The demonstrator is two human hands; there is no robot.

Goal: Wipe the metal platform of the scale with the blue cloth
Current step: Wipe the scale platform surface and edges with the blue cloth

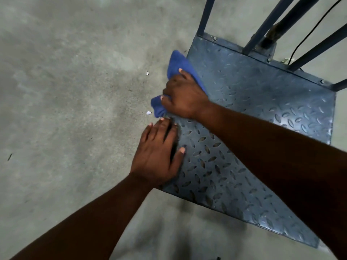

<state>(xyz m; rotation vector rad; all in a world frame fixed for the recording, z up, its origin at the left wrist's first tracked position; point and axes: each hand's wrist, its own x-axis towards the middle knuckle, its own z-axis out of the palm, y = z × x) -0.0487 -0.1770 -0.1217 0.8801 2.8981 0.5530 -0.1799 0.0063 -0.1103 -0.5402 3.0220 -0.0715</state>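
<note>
Head view, looking down at a concrete floor (65,91) with the scale's metal platform (262,113) lying flat on it, a grey-blue checker plate with raised lozenge tread, set at an angle across the right half of the view. Right hand (183,96) reaches in from the right across the plate to its left edge; its grip is closed on the blue cloth (180,64), fingers curled round a bunched fold and pressing it against the plate edge. Cloth sits at the platform's left side, roughly midway along that edge, one tail pointing up and away past the thumb, another lobe bulging out below the fingers over the floor. Left hand (159,156) lies just beside and nearer the person, flat on the same left edge, fingers straight and together, thumb spread onto the tread, holding nothing. Fingertips of the left hand nearly meet the cloth; contact cannot be told. Dark blue upright bars (272,25) rise from the far edge of the platform, a thin black cable (308,34) running alongside. Two small white scraps (148,112) lie on the floor left of the cloth.
</note>
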